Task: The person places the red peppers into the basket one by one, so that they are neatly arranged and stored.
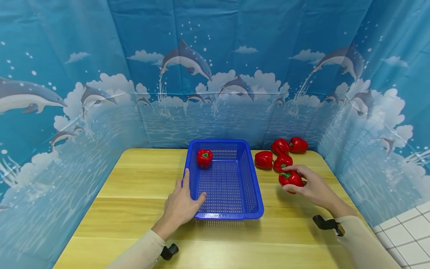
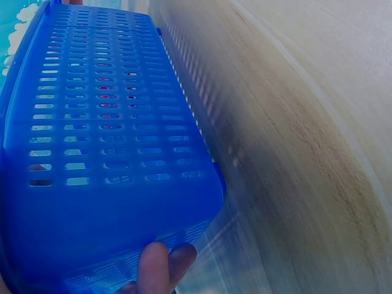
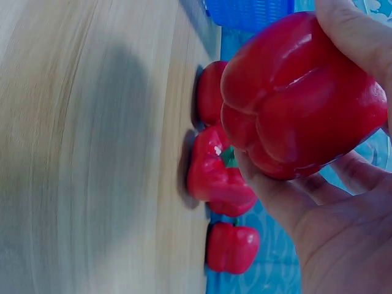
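My left hand point(image 1: 181, 203) holds the near left corner of a blue plastic basket point(image 1: 220, 216), thumb over the rim and fingers along the outside. In the left wrist view, fingertips point(image 2: 153, 266) show beside the basket's perforated wall point(image 2: 104, 202). A red bell pepper point(image 1: 204, 161) with a green stem sits inside at the far left. To the right of the basket, my right hand point(image 1: 312, 188) grips another red bell pepper point(image 3: 300, 98) between thumb and fingers, raised above the table. Just beyond it lie several more red bell peppers point(image 1: 264, 160).
A light wooden table point(image 1: 134, 209) bears everything. A blue curtain point(image 1: 215, 123) printed with dolphins hangs behind and along the sides. White tiles point(image 1: 410, 231) show at the lower right.
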`<state>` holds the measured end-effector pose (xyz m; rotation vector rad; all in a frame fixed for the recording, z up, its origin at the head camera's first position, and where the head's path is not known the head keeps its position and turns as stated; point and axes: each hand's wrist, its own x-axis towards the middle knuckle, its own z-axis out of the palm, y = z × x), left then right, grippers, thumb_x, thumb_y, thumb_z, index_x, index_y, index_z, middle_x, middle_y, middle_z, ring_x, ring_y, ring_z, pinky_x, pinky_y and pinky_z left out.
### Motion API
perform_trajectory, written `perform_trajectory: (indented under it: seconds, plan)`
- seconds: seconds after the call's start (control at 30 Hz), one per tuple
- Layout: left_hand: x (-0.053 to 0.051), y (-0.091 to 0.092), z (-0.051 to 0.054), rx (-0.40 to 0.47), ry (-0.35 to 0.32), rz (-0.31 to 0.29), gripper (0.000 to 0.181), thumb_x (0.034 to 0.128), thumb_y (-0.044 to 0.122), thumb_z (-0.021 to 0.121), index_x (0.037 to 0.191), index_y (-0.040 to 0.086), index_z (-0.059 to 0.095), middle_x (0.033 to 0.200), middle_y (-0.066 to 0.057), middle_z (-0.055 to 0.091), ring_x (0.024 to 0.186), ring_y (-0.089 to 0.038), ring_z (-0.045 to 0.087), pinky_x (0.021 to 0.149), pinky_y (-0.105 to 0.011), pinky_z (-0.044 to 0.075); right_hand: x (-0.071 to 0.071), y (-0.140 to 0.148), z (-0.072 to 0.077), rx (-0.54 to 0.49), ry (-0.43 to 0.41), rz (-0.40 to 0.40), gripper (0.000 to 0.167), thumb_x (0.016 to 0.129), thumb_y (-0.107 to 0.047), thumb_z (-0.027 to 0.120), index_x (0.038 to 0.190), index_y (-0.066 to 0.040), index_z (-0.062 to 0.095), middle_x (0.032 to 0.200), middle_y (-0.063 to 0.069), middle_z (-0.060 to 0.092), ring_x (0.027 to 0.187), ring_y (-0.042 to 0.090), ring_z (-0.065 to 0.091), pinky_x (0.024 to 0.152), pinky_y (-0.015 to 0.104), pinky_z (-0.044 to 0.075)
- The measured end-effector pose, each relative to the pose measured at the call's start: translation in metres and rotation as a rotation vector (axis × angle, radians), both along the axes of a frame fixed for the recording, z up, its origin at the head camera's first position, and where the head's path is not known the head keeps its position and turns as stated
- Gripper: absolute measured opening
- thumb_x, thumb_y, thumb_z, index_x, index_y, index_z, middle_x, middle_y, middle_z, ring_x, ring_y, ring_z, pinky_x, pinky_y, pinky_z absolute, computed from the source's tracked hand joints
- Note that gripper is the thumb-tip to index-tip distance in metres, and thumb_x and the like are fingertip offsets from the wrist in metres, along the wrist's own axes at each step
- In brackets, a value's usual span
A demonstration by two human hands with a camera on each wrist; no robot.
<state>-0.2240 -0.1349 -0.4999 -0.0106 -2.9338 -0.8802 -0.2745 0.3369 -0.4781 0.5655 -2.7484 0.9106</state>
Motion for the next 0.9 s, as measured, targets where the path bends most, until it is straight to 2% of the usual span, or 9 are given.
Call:
perform_trajectory:
  seconds: [0.1,0.27,0.4,0.53,0.9]
  plan:
    - [0.000,-0.001,0.001,-0.004,0.008,0.001,0.116,0.1030,0.060,0.077,0.189,0.015,0.013,0.173,-0.031,0.052,0.104,-0.052,0.078,0.080,-0.062,0.067,-0.001,-0.004,0.001,0.000,0.019,0.008,0.055,0.098,-0.032,0.097,0.147,-0.020,0.077,0.147,0.011,0.077,0.126,0.030,0.070,0.087,0.025,0.066]
    - [0.000,-0.001,0.001,-0.009,0.006,-0.002,0.116,0.1035,0.059,0.077,0.189,0.015,0.013,0.173,-0.032,0.052,0.101,-0.050,0.078,0.078,-0.060,0.067,-0.002,-0.010,0.003,0.018,0.060,-0.002,0.050,0.098,-0.033,0.097,0.144,-0.026,0.078,0.145,0.007,0.077,0.130,0.030,0.071,0.096,0.026,0.062]
    - [-0.001,-0.001,-0.001,-0.009,0.008,-0.002,0.116,0.1033,0.058,0.078,0.189,0.014,0.014,0.170,-0.032,0.054,0.092,-0.044,0.077,0.073,-0.056,0.066,-0.002,-0.015,0.003,0.007,0.069,-0.003,0.049,0.098,-0.033,0.097,0.143,-0.028,0.078,0.145,0.006,0.077,0.133,0.033,0.072,0.103,0.014,0.053]
    - [-0.001,-0.001,-0.001,-0.011,0.016,0.000,0.115,0.1031,0.058,0.078,0.189,0.014,0.016,0.168,-0.032,0.055,0.091,-0.042,0.076,0.072,-0.055,0.066,-0.004,-0.019,0.004,-0.023,0.056,0.009,0.049,0.098,-0.032,0.097,0.143,-0.028,0.078,0.145,0.007,0.077,0.135,0.035,0.072,0.106,0.000,0.041]
    - [-0.001,-0.001,-0.001,-0.005,0.013,0.001,0.116,0.1024,0.060,0.078,0.189,0.014,0.016,0.169,-0.032,0.056,0.084,-0.038,0.073,0.068,-0.052,0.065,-0.007,-0.030,0.013,-0.052,0.066,0.064,0.057,0.097,-0.027,0.098,0.149,-0.028,0.074,0.150,0.007,0.076,0.140,0.034,0.070,0.112,-0.003,0.036]
